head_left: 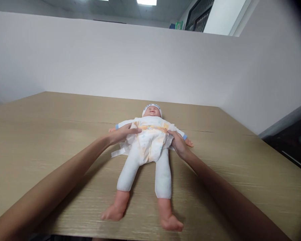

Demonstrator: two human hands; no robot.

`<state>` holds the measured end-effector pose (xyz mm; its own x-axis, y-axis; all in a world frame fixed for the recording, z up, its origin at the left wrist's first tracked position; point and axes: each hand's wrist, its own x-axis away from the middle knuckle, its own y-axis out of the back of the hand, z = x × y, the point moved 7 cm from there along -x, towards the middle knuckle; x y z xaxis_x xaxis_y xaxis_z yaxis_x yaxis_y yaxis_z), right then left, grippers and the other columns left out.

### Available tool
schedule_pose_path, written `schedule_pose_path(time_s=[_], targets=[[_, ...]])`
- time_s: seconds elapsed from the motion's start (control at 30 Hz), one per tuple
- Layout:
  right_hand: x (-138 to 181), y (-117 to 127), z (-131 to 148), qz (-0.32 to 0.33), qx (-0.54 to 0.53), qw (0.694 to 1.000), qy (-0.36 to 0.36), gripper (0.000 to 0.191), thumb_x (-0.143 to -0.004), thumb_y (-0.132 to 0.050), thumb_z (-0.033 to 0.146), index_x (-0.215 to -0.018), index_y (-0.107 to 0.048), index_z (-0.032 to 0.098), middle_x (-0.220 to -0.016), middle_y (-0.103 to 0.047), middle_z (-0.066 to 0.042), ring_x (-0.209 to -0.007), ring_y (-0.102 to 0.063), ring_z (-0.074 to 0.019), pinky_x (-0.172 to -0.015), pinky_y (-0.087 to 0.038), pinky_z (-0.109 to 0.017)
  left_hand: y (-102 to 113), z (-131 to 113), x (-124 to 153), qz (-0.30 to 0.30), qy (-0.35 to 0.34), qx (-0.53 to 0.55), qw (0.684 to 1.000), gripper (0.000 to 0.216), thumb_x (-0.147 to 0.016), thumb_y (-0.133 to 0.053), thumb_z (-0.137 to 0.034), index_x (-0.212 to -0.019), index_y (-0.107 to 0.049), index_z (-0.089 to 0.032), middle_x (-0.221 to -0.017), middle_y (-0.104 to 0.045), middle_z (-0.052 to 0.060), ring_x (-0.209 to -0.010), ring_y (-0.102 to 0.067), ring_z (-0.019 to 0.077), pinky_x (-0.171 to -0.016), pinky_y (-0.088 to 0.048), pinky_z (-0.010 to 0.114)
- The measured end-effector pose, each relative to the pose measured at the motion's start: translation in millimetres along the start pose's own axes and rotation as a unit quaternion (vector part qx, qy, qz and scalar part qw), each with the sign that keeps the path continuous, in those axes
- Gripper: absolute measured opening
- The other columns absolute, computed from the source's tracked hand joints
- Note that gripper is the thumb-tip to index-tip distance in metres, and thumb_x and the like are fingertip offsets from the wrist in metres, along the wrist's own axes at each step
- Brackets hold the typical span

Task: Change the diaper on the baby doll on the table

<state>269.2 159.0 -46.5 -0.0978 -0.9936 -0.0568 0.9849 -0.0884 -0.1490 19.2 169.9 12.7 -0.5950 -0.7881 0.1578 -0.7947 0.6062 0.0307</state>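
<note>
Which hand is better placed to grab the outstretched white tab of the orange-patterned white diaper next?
Probably the left hand: nearer the tab, on its side of the diaper; the right hand touches the opposite edge.

Even, rather muted indoor light overall
Ceiling panel (146, 2) beyond and above doll (163, 174) burnt out to white
Soft shadows on table (40, 134) beside doll's legs, deeper under forearms (72, 167) reaching doll
Pale sheen across table, viewer's left of doll
Black vignetting high up, viewer's right of doll
Forearms stretched by wide lens with distance from doll
Lettering on doll's cap (152, 106) soft, hard to read
</note>
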Motion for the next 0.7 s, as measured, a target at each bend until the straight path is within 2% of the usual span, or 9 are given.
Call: schedule_pose_path(time_s=[0.07, 0.2, 0.3, 0.43, 0.57, 0.7], targets=[[2.3, -5.8, 3.2, 0.026, -0.032, 0.999, -0.010, 0.046, -0.081, -0.072, 0.060, -0.106, -0.074, 0.022, -0.105, -0.079, -0.005, -0.109, -0.070, -0.0300, -0.095, -0.056, -0.039, 0.7, -3.4, 4.0, 0.016, -0.001, -0.049, 0.999, 0.050, -0.074, -0.087, -0.049, -0.113, -0.071, -0.022, -0.106, -0.077, 0.004, -0.096, -0.072, 0.0260, -0.083, -0.056, 0.035], [14.6, -18.0, 19.4, 0.067, -0.020, 0.998, -0.005, 0.052, -0.085, -0.076, 0.061, -0.118, -0.074, 0.021, -0.118, -0.078, -0.008, -0.114, -0.071, -0.0302, -0.103, -0.055, -0.041, 11.6, -2.2, 8.7, -0.040, 0.025, -0.112, 0.993, 0.052, -0.075, -0.084, -0.052, -0.116, -0.073, -0.022, -0.108, -0.078, 0.006, -0.107, -0.071, 0.0316, -0.092, -0.057, 0.042], [19.1, -20.0, 22.7, 0.074, 0.004, 0.997, -0.005, 0.052, -0.080, -0.086, 0.053, -0.121, -0.074, 0.022, -0.121, -0.078, -0.008, -0.116, -0.072, -0.0298, -0.107, -0.054, -0.041, 11.1, 2.1, 8.1, -0.026, 0.030, -0.076, 0.996, 0.054, -0.075, -0.085, -0.052, -0.119, -0.074, -0.022, -0.113, -0.079, 0.007, -0.112, -0.071, 0.0333, -0.096, -0.057, 0.045], [15.1, -20.7, 16.4, 0.105, -0.060, 0.993, -0.015, 0.047, -0.082, -0.085, 0.048, -0.120, -0.074, 0.024, -0.129, -0.076, -0.007, -0.126, -0.068, -0.0291, -0.112, -0.052, -0.042, 6.6, 7.4, 5.8, 0.028, 0.016, 0.001, 0.999, 0.055, -0.076, -0.088, -0.049, -0.124, -0.075, -0.026, -0.122, -0.078, 0.007, -0.114, -0.072, 0.0303, -0.101, -0.057, 0.043], [12.7, -21.5, 14.3, 0.119, -0.109, 0.987, -0.019, 0.041, -0.085, -0.083, 0.043, -0.121, -0.075, 0.025, -0.132, -0.075, -0.005, -0.134, -0.063, -0.0269, -0.122, -0.045, -0.041, 12.8, 14.1, 4.8, 0.018, 0.012, 0.032, 0.999, 0.054, -0.078, -0.088, -0.046, -0.126, -0.075, -0.026, -0.132, -0.075, 0.008, -0.124, -0.069, 0.0320, -0.109, -0.055, 0.044], [16.7, -22.3, 10.9, 0.105, -0.126, 0.985, -0.047, 0.035, -0.091, -0.076, 0.042, -0.121, -0.074, 0.024, -0.135, -0.074, -0.005, -0.139, -0.060, -0.0257, -0.126, -0.041, -0.042, 21.2, 25.1, 1.8, -0.004, 0.035, 0.051, 0.998, 0.054, -0.081, -0.085, -0.051, -0.125, -0.076, -0.021, -0.135, -0.074, 0.013, -0.124, -0.070, 0.0353, -0.108, -0.058, 0.046]])
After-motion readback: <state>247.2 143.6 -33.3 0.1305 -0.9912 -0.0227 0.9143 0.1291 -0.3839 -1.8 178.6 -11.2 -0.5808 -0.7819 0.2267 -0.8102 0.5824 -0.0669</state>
